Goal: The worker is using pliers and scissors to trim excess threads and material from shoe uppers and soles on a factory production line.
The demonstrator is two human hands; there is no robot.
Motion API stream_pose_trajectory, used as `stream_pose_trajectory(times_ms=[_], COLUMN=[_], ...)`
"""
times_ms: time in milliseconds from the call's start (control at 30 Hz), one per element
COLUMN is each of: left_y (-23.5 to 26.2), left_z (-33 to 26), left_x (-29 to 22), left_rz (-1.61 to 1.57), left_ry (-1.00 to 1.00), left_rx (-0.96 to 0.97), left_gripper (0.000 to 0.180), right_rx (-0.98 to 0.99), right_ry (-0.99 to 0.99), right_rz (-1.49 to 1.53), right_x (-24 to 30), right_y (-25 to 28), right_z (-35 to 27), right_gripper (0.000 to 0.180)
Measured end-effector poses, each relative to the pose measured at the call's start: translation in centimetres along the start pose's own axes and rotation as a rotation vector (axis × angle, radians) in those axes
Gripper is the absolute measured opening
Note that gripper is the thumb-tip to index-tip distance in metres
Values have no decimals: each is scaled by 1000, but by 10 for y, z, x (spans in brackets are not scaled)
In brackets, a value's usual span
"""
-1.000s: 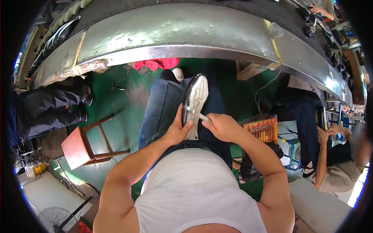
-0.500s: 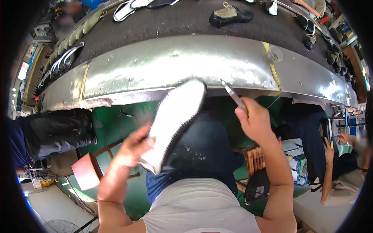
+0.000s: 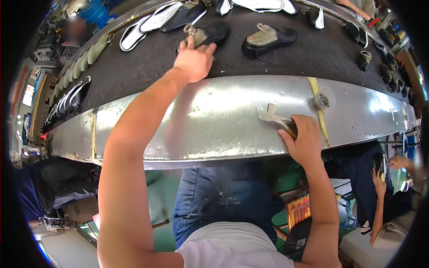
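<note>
My left hand (image 3: 195, 60) reaches over the dark belt and grips an olive-and-black shoe (image 3: 215, 32) with a beige lace. The fingers cover part of its near side. A second olive-and-black shoe (image 3: 270, 39) stands to the right, apart from the hand. Low over the metal ledge (image 3: 214, 120), my right hand (image 3: 306, 136) is closed around the handle of silver lasting pincers (image 3: 269, 114). Their curved jaws point left, toward the middle of the ledge.
White-soled shoe pieces (image 3: 154, 22) lie along the belt's far side. Olive uppers (image 3: 85, 60) line the left. A clear cup of small dark bits (image 3: 323, 99) sits near a yellow strip (image 3: 316, 89). A co-worker's hand (image 3: 379, 181) shows at right; another person (image 3: 44, 187) is at left.
The white-bottomed shoe has left my left hand, which has moved forward onto an olive-and-black shoe. My right hand has come over the ledge with the tool turned. The view has tilted upward.
</note>
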State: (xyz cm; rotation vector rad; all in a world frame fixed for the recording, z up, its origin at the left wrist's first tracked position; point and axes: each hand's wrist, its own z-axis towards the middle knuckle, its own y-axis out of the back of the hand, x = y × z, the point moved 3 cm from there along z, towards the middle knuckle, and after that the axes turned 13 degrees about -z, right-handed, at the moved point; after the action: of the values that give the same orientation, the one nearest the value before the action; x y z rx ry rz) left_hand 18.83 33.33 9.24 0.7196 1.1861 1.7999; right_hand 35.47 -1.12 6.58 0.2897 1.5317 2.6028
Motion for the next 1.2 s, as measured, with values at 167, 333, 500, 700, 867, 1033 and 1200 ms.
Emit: stream_pose_trajectory(times_ms=[167, 333, 500, 700, 867, 1033, 1200], left_y=[-1, -60, -90, -84, -32, 64, 112], left_z=[19, 45, 88, 104, 55, -79, -289], left_x=[99, 190, 191, 211, 201, 113, -21], left_rz=[-741, -77, 219, 65, -1071, -1425, -2106], left_ry=[512, 625, 578, 503, 1022, 815, 669], left_rx=[-305, -20, 17, 95, -29, -239, -324], left_gripper=[38, 66, 80, 76, 68, 47, 78], right_rx=[4, 26, 77, 56, 5, -15, -101], right_ry=[24, 28, 29, 26, 32, 13, 57], right_rz=[-9, 11, -36, -7, -6, 15, -17], right_x=[1, -3, -2, 0, 6, 9, 15], right_y=[2, 0, 5, 4, 2, 2, 2], right_z=[5, 4, 5, 3, 6, 1, -2], right_gripper=[43, 44, 46, 48, 47, 44, 41])
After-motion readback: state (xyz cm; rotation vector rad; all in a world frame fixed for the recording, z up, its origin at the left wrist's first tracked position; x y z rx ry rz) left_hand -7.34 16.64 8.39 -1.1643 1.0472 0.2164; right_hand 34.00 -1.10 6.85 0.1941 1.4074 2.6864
